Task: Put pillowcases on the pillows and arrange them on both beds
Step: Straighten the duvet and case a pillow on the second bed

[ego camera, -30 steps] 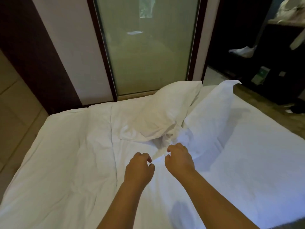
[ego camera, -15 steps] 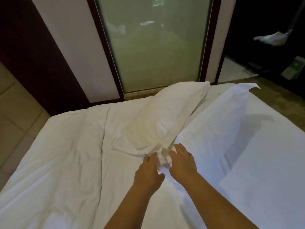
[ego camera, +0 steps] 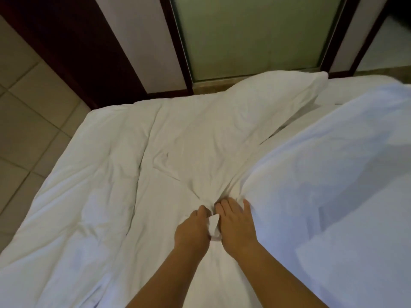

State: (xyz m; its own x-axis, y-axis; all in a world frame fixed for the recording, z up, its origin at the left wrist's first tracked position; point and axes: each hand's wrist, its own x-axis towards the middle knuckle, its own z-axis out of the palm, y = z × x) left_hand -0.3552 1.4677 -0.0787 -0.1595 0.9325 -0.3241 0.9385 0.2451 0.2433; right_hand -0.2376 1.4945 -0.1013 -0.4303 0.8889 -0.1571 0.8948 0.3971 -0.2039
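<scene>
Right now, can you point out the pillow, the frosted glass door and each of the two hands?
pillow (ego camera: 255, 112), head view, on its plump middle.
frosted glass door (ego camera: 251, 34), head view, on the pane's centre.
left hand (ego camera: 192, 232), head view, on its back.
right hand (ego camera: 236, 225), head view, on its back.

Bare forearms, sleeveless; hands (ego camera: 213, 232) ringless, ungloved.

pillowcase (ego camera: 333, 174) cut off right, L hand (ego camera: 192, 232) fingertips hidden

frosted glass panel (ego camera: 251, 34) | dark wood frame (ego camera: 175, 41) | tiled floor (ego camera: 29, 112)
</scene>
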